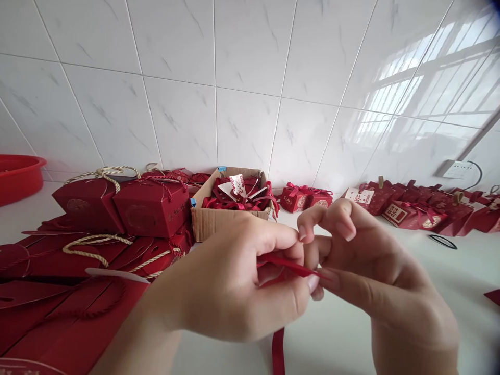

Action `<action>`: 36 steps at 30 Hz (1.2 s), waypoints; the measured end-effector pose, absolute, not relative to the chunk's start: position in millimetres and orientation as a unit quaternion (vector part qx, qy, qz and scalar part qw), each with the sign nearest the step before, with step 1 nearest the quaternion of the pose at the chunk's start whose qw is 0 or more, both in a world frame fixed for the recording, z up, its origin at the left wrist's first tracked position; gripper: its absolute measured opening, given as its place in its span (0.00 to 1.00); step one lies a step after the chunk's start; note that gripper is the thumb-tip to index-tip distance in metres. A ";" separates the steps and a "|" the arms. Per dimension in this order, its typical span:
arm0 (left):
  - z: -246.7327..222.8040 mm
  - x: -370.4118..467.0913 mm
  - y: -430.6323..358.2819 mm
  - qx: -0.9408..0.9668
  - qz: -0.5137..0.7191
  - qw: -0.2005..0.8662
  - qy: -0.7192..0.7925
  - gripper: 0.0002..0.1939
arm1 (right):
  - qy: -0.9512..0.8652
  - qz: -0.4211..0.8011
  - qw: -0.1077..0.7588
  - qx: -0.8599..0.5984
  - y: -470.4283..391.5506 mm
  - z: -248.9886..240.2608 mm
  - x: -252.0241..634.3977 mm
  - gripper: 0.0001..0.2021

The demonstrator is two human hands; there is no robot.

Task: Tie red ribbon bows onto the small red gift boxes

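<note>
Both of my hands meet in front of me above the white tabletop. My left hand [242, 281] is closed round a red ribbon [289, 264], which runs across its fingers. The thumb and fingers of my right hand [375, 265] pinch the same ribbon close to my left fingertips, while its upper fingers curl loosely. A loose tail of red ribbon hangs below my hands toward the front edge of the view. My fingers hide part of the ribbon, so I cannot tell whether it is knotted.
Red gift boxes [152, 205] with rope handles are stacked at the left. Behind my hands stands a cardboard box [211, 224] of red ribbons and tags. Small red boxes [295, 198] line the wall, more at right near a black ring [442, 241] and a power strip [457, 169]. A red basin [19, 179] stands far left.
</note>
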State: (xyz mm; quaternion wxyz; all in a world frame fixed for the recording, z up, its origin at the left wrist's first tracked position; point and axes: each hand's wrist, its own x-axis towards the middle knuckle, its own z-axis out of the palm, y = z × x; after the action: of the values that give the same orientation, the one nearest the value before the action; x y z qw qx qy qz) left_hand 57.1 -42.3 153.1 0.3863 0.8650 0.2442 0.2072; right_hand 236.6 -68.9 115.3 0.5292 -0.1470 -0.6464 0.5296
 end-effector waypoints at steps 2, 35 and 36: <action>151.8 57.1 -41.9 0.863 0.204 0.393 0.241 0.09 | -0.646 0.533 0.525 -0.149 -69.5 115.2 237.8 0.12; 129.7 59.0 -25.4 0.873 0.249 0.353 0.227 0.11 | -0.651 0.560 0.467 -0.210 -67.9 116.9 244.8 0.12; 129.4 58.8 -25.4 0.874 0.250 0.351 0.224 0.11 | -0.651 0.559 0.469 -0.210 -67.8 117.3 244.6 0.12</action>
State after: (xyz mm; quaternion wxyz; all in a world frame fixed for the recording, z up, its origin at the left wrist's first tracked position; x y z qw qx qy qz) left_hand 58.8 -25.4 129.4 0.3509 0.8741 0.2245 0.2499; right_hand 244.6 -67.8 117.3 0.4687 -0.2101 -0.6505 0.5594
